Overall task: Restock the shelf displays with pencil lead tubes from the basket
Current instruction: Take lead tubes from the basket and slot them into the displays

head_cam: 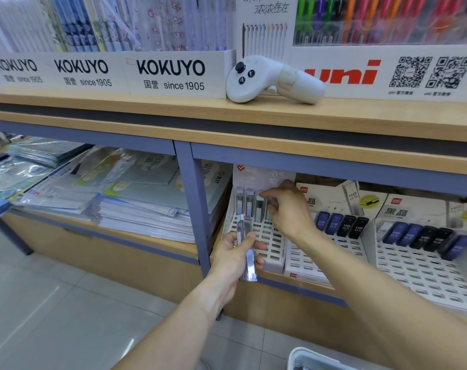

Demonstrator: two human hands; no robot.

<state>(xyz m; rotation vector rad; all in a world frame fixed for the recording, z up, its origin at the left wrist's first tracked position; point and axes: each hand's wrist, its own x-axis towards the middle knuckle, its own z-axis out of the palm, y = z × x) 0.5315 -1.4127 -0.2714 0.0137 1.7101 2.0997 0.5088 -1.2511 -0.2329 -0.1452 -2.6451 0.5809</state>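
Note:
A white slotted display [273, 243] stands in the lower shelf bay, with several clear lead tubes [249, 202] upright in its back row. My right hand [287, 209] reaches to that back row and pinches a clear tube [269, 202] at a slot there. In front of the display my left hand [233, 259] grips a small bunch of clear lead tubes [247, 247], held upright. The white basket [311, 357] shows only its rim at the bottom edge; its contents are hidden.
Two more slotted displays [424, 265] to the right hold dark blue and black HB 0.5 tubes [339, 225]. A white handheld controller [273, 80] lies on the upper wooden shelf. Stacked plastic folders [136, 209] fill the left bay. A blue post [197, 206] divides the bays.

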